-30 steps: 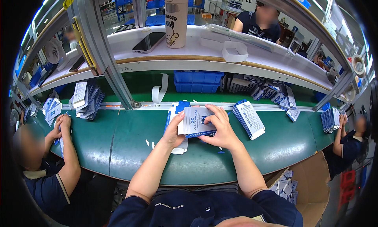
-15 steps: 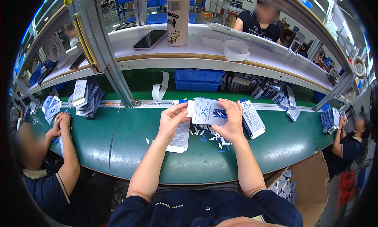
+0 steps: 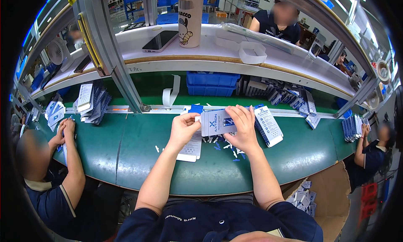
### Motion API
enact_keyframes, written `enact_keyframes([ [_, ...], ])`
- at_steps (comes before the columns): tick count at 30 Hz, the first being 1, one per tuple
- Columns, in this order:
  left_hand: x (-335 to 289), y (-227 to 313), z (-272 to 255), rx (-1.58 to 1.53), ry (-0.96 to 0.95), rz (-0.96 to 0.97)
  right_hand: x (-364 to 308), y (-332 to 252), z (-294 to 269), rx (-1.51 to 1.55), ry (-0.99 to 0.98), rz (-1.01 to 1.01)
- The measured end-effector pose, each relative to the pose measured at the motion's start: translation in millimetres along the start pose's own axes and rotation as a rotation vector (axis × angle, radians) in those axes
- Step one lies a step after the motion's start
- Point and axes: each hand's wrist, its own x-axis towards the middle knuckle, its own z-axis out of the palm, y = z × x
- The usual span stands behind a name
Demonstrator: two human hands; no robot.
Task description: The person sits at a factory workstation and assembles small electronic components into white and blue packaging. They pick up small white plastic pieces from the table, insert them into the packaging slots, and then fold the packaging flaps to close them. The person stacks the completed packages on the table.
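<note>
A small white and blue carton (image 3: 215, 123) is held up over the bench, its printed face toward me. My right hand (image 3: 242, 130) grips its right part, thumb below and fingers over the top. At its left end my left hand (image 3: 184, 130) is closed, thumb and fingertips pinching the end; a bit of white shows there. Beneath my left hand lie flat white cartons (image 3: 191, 151). Small white and blue plastic pieces (image 3: 228, 147) are scattered under the carton. More flat cartons (image 3: 268, 126) lie just right of my right hand.
A green bench (image 3: 138, 158) curves around me, with a shelf above bearing a phone (image 3: 160, 41) and a tumbler (image 3: 189, 19). Blue bins (image 3: 211, 84) and carton stacks (image 3: 94, 103) stand behind. An open cardboard box (image 3: 331, 191) is at lower right. Co-workers sit at both sides.
The white flap that stuck out at the carton's left end no longer shows spread out. My left fingers have closed against that end, and the carton has tilted slightly.
</note>
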Motion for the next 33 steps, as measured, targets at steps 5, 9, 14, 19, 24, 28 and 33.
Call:
enact_keyframes([
  [5,0,2,6,0.035,0.018,0.026,0,0,-2,-0.009,0.002,0.004],
  [9,0,-2,6,0.069,0.009,0.084,0,3,-2,-0.026,0.008,0.014],
  [14,5,-13,-5,0.248,-0.011,0.080,0,5,-5,-0.019,0.039,0.035],
  [19,1,-6,5,0.104,-0.091,0.083,0,4,-4,-0.005,-0.002,0.010],
  [24,-3,-3,3,0.033,-0.186,-0.025,1,8,-7,0.095,-0.058,-0.002],
  [28,-2,-4,1,0.049,-0.202,-0.027,1,8,-6,0.133,-0.087,-0.003],
  [33,-2,-1,2,0.076,-0.199,-0.011,0,7,-6,0.128,-0.082,-0.014],
])
